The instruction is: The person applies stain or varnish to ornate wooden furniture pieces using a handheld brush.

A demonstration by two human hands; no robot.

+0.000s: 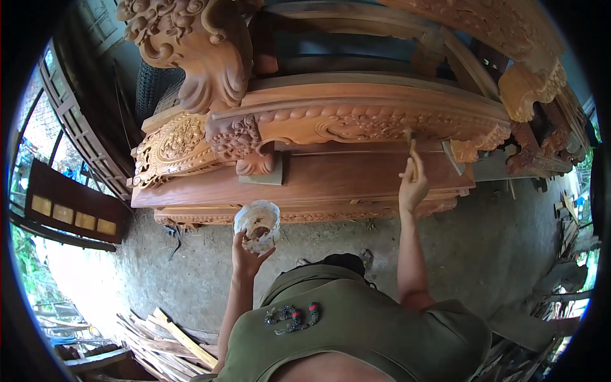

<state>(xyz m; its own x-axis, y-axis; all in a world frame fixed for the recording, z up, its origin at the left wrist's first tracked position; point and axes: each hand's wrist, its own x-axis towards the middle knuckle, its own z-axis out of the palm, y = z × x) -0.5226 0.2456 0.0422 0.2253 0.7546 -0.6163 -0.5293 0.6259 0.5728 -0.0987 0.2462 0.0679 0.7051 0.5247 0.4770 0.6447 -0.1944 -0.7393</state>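
Observation:
My left hand grips a whitish plastic tub from below and the side, with a brownish substance in its bottom. In my right hand is a small brush, held by its handle with the fingers closed round it. The brush tip touches, or nearly touches, the carved front rail of a wooden furniture piece. A darker, carved corner leg stands at the left end of that rail. Below it, a smooth reddish wood panel carries the piece on thin blocks.
Another carved leg rises at upper left, and a carved rail overhangs at upper right. Loose wood strips lie on the concrete floor at lower left. A dark wooden panel leans at left.

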